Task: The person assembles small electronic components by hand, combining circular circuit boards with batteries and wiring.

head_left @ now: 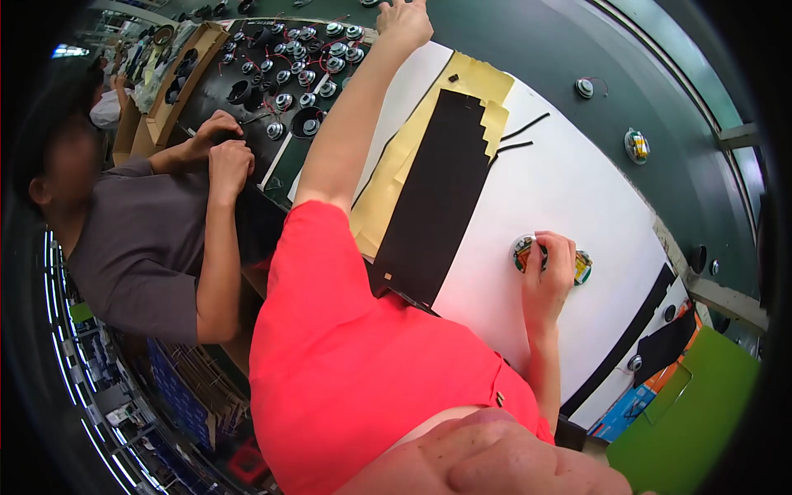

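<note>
My left arm reaches far across the table. My left hand [404, 23] is at the top edge of the view beside several small round speakers [337, 49], its fingertips cut off by the edge. Over the white table surface [528, 190], my right hand [551, 268] has its fingers curled and thumb pressed at a round electronic part [520, 252] with yellow and green pieces. A similar round part [582, 267] shows on the other side of that hand. Between my arms lie a long black sheet [437, 190] with a stepped edge and yellow-tan paper [396, 173] under it.
At left, a co-worker in a grey shirt [148, 239] has both hands at the dark table with more speakers. Two black strips [524, 128] lie beside the sheet. Farther right are a lone speaker [585, 87], another round part [637, 146] and a green panel [701, 396].
</note>
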The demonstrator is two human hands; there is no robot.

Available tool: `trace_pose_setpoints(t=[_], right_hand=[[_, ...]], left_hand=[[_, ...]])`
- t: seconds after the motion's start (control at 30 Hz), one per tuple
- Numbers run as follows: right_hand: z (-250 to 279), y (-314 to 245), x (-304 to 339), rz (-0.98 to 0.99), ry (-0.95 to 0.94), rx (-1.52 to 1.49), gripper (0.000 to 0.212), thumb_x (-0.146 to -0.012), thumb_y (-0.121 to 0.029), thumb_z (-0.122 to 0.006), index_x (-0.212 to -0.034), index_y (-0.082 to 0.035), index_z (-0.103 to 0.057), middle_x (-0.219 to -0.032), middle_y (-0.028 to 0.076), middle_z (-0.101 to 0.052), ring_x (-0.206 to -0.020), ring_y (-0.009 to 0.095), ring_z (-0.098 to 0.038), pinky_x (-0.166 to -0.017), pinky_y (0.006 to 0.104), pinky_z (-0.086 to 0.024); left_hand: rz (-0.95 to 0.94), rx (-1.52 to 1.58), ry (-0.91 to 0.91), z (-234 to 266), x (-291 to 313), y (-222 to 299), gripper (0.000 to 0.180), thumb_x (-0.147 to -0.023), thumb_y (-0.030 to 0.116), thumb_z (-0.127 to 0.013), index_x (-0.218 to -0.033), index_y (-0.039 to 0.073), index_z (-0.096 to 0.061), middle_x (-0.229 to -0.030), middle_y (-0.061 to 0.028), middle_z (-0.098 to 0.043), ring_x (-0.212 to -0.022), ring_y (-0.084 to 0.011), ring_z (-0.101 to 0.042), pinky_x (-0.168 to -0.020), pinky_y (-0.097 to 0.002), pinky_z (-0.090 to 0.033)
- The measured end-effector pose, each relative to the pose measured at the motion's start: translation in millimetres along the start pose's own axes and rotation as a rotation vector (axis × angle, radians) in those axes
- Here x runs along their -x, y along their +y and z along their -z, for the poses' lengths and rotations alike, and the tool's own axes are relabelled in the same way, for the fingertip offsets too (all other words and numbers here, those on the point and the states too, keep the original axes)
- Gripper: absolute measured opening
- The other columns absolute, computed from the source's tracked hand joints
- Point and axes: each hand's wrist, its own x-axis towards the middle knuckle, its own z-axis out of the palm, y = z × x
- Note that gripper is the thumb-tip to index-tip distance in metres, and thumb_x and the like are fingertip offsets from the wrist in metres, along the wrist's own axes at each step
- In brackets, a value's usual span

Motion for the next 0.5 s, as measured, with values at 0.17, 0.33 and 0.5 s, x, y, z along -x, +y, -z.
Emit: trace_pose_setpoints(t=[0.17, 0.33, 0.5], right_hand=[[5, -2, 2, 0.000, 0.040, 0.013, 0.012, -0.089, 0.010, -0.063, -0.096, 0.001, -0.060, -0.102, 0.016, -0.069, -0.099, 0.034, -0.063, -0.086, 0.0418, -0.051], [4, -4, 12, -0.081, 0.105, -0.167, 0.009, -0.096, 0.007, -0.060, -0.103, 0.001, -0.058, -0.108, 0.015, -0.069, -0.099, 0.026, -0.065, -0.085, 0.0358, -0.054], [17, -7, 14, -0.413, 0.064, -0.699, 0.008, -0.104, 0.001, -0.055, -0.111, -0.001, -0.056, -0.113, 0.010, -0.068, -0.097, 0.011, -0.063, -0.078, 0.0254, -0.055]], left_hand=[[0.048, -0.021, -0.144, -64, -48, -40, 0.031, -0.097, 0.029, -0.053, -0.109, 0.009, -0.073, -0.104, -0.0249, -0.073, -0.102, -0.0445, -0.070, -0.093, -0.0523, -0.055], [0.090, 0.071, -0.005, -14, -38, 9, 0.030, -0.094, 0.034, -0.059, -0.105, 0.009, -0.072, -0.100, -0.0245, -0.073, -0.100, -0.0422, -0.070, -0.088, -0.0510, -0.056], [-0.160, 0.850, -0.325, 77, 60, 108, 0.054, -0.086, 0.037, -0.079, -0.127, 0.005, -0.068, -0.104, -0.0150, -0.078, -0.094, -0.0306, -0.075, -0.086, -0.0412, -0.058]])
